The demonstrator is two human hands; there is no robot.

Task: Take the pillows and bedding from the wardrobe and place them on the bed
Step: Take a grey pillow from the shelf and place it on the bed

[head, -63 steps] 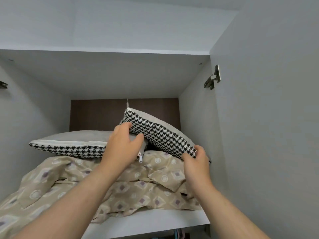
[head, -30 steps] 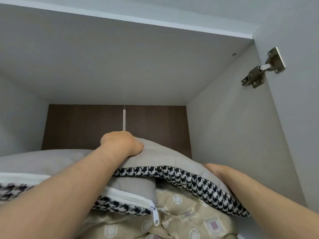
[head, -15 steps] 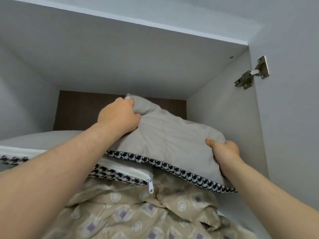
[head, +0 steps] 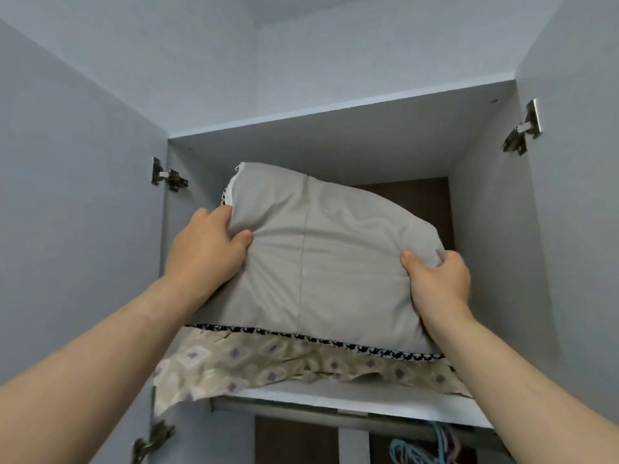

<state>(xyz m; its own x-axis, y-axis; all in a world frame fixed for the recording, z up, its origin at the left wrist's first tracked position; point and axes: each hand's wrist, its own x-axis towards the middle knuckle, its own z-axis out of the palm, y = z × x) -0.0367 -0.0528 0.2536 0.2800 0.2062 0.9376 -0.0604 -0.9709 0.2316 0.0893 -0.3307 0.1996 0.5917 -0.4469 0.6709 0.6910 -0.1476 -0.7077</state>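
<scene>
A grey pillow [head: 335, 262] with a black-and-white houndstooth edge is held up in front of the wardrobe's top compartment, its flat grey side facing me. My left hand [head: 209, 249] grips its left edge and my right hand [head: 435, 279] grips its right edge. Below it, beige patterned bedding [head: 254, 366] lies crumpled on the white shelf [head: 351, 401] and hangs over the shelf's left front. The second pillow is hidden behind the held one.
Both wardrobe doors stand open, the left door [head: 77, 229] and the right door [head: 579, 195], with metal hinges [head: 522, 132] on their inner sides. Under the shelf, coloured hangers [head: 432, 447] show in the lower compartment. The compartment's back panel is dark brown.
The pillow has been lifted off the stack and pulled out toward me, now tilted upright. My view has drawn back, so both doors and the shelf front show.
</scene>
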